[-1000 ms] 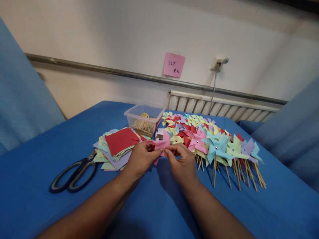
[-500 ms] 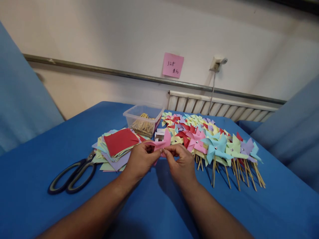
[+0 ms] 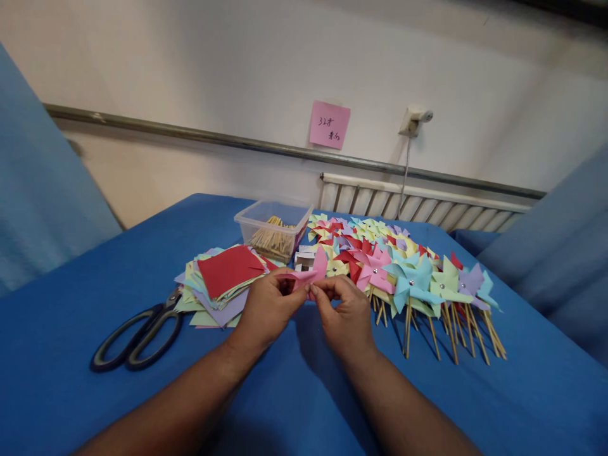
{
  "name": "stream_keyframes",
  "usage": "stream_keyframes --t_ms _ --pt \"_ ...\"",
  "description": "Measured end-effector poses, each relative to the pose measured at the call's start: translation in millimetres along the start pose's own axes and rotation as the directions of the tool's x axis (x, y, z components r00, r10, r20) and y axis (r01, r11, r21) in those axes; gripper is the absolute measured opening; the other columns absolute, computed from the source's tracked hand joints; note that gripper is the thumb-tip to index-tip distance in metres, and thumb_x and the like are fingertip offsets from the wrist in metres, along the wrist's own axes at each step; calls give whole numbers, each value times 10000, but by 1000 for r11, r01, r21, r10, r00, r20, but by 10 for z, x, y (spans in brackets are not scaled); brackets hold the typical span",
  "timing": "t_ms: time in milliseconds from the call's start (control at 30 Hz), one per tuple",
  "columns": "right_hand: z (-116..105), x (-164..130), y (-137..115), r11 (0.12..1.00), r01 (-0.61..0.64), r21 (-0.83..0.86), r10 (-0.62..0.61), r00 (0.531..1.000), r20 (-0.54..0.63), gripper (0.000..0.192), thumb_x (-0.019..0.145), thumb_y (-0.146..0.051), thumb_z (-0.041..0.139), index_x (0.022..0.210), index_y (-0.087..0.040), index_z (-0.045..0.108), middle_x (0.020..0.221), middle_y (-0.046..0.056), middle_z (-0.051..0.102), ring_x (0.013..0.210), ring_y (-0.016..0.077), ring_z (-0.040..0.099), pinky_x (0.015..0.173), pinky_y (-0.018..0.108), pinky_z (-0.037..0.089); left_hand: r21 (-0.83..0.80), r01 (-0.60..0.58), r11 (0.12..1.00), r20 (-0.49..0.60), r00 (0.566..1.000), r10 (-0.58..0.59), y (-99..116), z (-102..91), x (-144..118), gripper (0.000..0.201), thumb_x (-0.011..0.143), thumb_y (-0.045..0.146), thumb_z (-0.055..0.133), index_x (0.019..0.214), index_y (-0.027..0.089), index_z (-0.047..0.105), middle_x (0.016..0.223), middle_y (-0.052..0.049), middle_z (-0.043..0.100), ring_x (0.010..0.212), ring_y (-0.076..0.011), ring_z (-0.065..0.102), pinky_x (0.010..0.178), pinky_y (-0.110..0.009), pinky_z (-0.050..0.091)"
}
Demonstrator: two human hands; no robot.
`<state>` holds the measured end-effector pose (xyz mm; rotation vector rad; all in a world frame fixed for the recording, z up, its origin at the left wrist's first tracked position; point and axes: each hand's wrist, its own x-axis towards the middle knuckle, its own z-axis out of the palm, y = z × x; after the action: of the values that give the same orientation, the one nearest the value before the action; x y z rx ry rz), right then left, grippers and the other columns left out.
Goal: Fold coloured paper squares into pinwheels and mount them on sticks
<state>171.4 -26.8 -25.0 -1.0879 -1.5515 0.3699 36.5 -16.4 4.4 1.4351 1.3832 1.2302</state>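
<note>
Two hands meet just in front of me: my left hand (image 3: 266, 308) and right hand (image 3: 342, 315) each pinch the pink paper (image 3: 308, 273), held just above the blue surface (image 3: 71, 405). I think this pinwheel is only half folded. My fingers hide its middle, so I cannot see a pin. Left lies a stack of paper squares (image 3: 223, 278), still unused. Right, many finished pinwheels (image 3: 403, 269) lie in rows. Farther back stands a box of sticks (image 3: 274, 228).

Even, soft indoor light, moderately bright, no glare. Faint shadows fall beneath the forearms toward 6 o'clock. Wide-angle distortion bends edges at 3 and 9 o'clock.
</note>
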Motion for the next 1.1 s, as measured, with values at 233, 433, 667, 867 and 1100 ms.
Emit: stream_keyframes --t_ms 233,433,667,867,1100 --pt "0 -6 5 1000 11 10 -11 1000 -7 94 839 -167 598 791 -195 673 716 -1 629 654 135 572 641 262 447 -3 0 1000 -8 1000 0 18 -1 -14 179 659 319 696 653 163 608 637 -4 642 552 -137 549 531 -246 395" --pt "6 -9 22 1000 10 9 -10 1000 -16 89 840 -183 598 801 -201 676 720 -3 633 658 137 577 645 265 451 -65 36 997 4 999 -35 48 4 -25 207 638 315 711 598 176 563 573 17 606 488 -117 502 481 -238 354" --pt "8 -9 16 1000 4 10 -4 1000 -20 86 837 -184 600 799 -201 675 713 -6 631 645 134 575 636 266 448 -45 17 999 4 1000 -17 14 2 -19 201 643 316 711 604 175 573 605 8 626 508 -123 522 493 -240 379" --pt "1 -13 2 1000 -16 5 17 1000 -8 100 841 -179 592 779 -199 669 712 -1 630 658 141 571 653 271 447 45 -71 996 -38 997 73 38 9 -58 124 677 265 679 752 167 671 660 4 661 615 -153 592 584 -250 437" --pt "-7 -2 -2 1000 -14 -10 14 1000 -9 117 843 -185 582 751 -203 651 700 -7 627 650 139 565 648 268 438 101 -122 987 -52 990 128 66 -1 -88 77 674 207 662 736 181 699 700 7 699 672 -163 627 638 -247 460"
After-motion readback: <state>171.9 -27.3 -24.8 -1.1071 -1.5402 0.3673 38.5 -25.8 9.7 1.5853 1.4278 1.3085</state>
